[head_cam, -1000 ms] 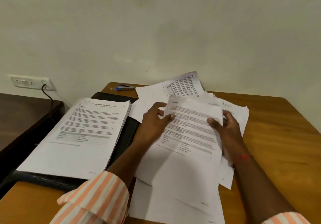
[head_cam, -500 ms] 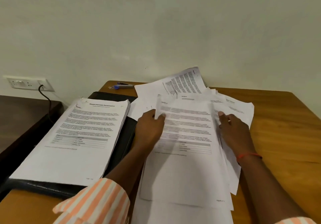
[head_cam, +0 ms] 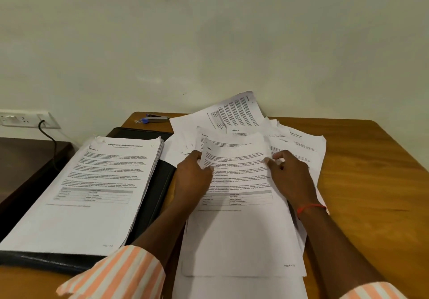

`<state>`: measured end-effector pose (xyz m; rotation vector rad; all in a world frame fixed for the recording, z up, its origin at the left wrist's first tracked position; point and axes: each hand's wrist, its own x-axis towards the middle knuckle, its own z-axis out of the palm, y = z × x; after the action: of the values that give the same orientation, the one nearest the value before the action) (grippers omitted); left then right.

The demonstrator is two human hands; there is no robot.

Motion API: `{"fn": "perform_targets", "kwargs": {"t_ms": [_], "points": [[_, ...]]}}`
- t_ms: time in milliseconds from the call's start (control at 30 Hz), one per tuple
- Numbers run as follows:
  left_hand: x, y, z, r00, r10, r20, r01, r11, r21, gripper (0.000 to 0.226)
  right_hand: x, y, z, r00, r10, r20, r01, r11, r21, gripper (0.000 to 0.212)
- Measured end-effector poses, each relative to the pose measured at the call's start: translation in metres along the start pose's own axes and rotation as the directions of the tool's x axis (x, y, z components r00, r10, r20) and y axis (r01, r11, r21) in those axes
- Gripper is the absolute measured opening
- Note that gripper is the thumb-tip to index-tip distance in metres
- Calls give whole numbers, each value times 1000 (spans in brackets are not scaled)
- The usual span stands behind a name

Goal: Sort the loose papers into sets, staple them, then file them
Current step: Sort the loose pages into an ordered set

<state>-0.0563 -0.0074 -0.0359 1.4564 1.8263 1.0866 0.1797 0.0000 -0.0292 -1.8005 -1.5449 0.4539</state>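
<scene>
A loose spread of printed white papers [head_cam: 299,145] covers the middle of the wooden table [head_cam: 371,182]. On top lies a sheet with text and a small table [head_cam: 239,182]. My left hand [head_cam: 192,175] grips that sheet's upper left edge, which curls upward. My right hand [head_cam: 290,175] pinches its upper right edge. A thick stack of papers [head_cam: 97,187] rests on an open black file folder [head_cam: 153,194] to the left. A small stapler with a blue end [head_cam: 155,118] lies at the table's far edge.
A pale wall stands right behind the table. On the left is a lower dark wooden surface [head_cam: 25,159], with a wall socket [head_cam: 25,118] and a black cable [head_cam: 50,138] above it. Bare wood shows on the table's right side.
The top sheet has been turned straighter and pulled toward me. My left hand moved from lying over its corner to gripping its left edge; my right hand shifted up along the right edge.
</scene>
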Motion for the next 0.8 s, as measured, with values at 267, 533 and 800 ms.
{"fn": "perform_targets", "kwargs": {"t_ms": [267, 533, 800], "points": [[6, -1, -9, 992, -42, -117, 36, 998, -47, 74, 0, 18, -8, 952, 247, -180, -303, 827, -474, 85], [3, 0, -7, 996, -45, -77, 38, 995, -97, 55, 6, 17, -15, 949, 252, -190, -260, 966, -17, 75], [2, 4, -7, 997, -44, -67, 33, 988, -152, 44, 5, 8, -2, 999, 41, 2, -40, 954, 297, 47]]}}
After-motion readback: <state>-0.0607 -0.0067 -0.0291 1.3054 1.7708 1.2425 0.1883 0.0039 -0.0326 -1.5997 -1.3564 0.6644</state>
